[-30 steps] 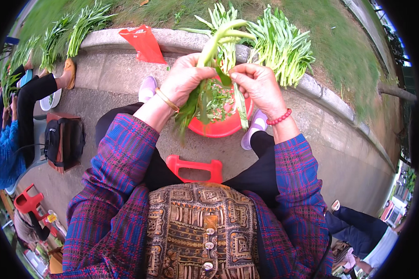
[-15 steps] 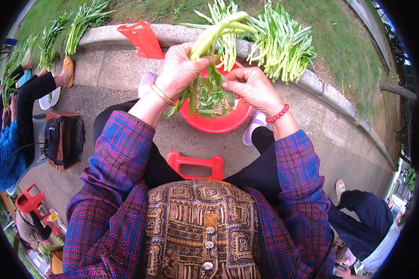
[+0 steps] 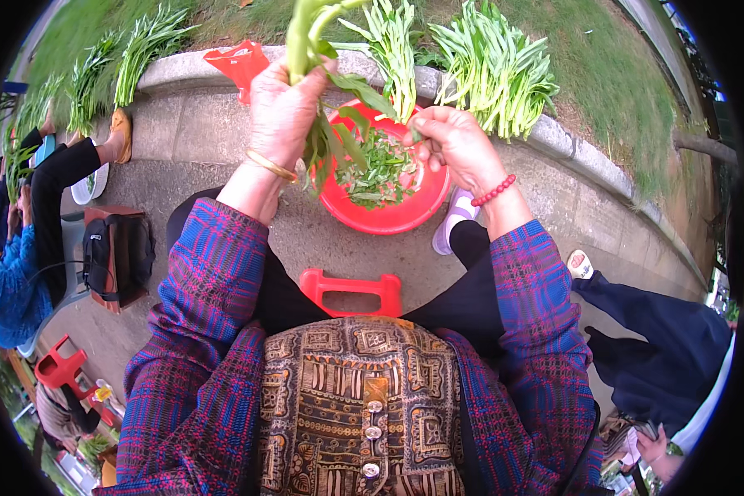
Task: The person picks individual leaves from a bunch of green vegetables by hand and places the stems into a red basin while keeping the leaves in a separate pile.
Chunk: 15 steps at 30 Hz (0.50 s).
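Observation:
Long pale stems of leafy greens [image 3: 299, 41], which look like water spinach, are gripped in my left hand [image 3: 281, 112], with leaves drooping below the fist. My right hand [image 3: 459, 149] is to the right of them, thumb and fingers pinched on a small bit of green leaf [image 3: 416, 135]. It is apart from the stems. Below and between both hands sits a red plastic basin [image 3: 380, 221] on the pavement, with loose torn leaves [image 3: 376, 178] in it. My left forearm and the drooping leaves cover part of its left side.
Bunches of the same greens [image 3: 500, 74] lean over the stone curb [image 3: 583, 161]. A red plastic bag [image 3: 238, 62] lies at the curb. A red stool [image 3: 351, 304] is between my knees. At left are a dark bag [image 3: 116, 260] and a seated person [image 3: 12, 289]; another person's legs [image 3: 661, 339] are at right.
My left hand has moved left and tilted the stems upright. My right hand has come away from the leaves with a small piece. The person at right has shifted their legs.

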Each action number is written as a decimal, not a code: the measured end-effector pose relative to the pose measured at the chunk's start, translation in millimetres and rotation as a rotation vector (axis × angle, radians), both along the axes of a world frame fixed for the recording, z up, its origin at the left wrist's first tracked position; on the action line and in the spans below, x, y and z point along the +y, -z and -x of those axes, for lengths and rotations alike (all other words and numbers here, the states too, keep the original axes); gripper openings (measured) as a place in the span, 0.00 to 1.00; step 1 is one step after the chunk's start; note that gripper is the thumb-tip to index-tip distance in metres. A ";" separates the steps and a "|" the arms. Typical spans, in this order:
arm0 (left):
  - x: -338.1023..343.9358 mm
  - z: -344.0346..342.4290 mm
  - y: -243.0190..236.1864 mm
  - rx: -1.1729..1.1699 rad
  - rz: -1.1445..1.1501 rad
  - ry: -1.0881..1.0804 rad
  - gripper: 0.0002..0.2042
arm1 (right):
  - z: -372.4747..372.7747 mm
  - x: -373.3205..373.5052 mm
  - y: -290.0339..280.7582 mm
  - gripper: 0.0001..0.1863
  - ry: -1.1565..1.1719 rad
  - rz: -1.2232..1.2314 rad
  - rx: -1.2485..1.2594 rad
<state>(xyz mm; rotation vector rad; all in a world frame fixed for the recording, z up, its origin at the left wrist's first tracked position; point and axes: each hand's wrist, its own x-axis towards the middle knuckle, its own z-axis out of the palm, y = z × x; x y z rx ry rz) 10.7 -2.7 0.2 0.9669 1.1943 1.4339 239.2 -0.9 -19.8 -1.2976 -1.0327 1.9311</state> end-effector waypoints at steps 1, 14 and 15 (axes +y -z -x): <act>1.6 3.4 -2.6 -0.071 0.030 -0.001 0.05 | -7.3 3.8 6.1 0.07 0.035 0.000 -0.008; -10.6 -24.8 -0.1 0.023 0.036 0.211 0.05 | 2.5 -10.4 1.8 0.06 -0.148 -0.055 -0.072; -8.1 -25.8 1.8 0.007 -0.001 0.198 0.05 | -0.1 -9.5 1.5 0.05 -0.044 -0.010 -0.005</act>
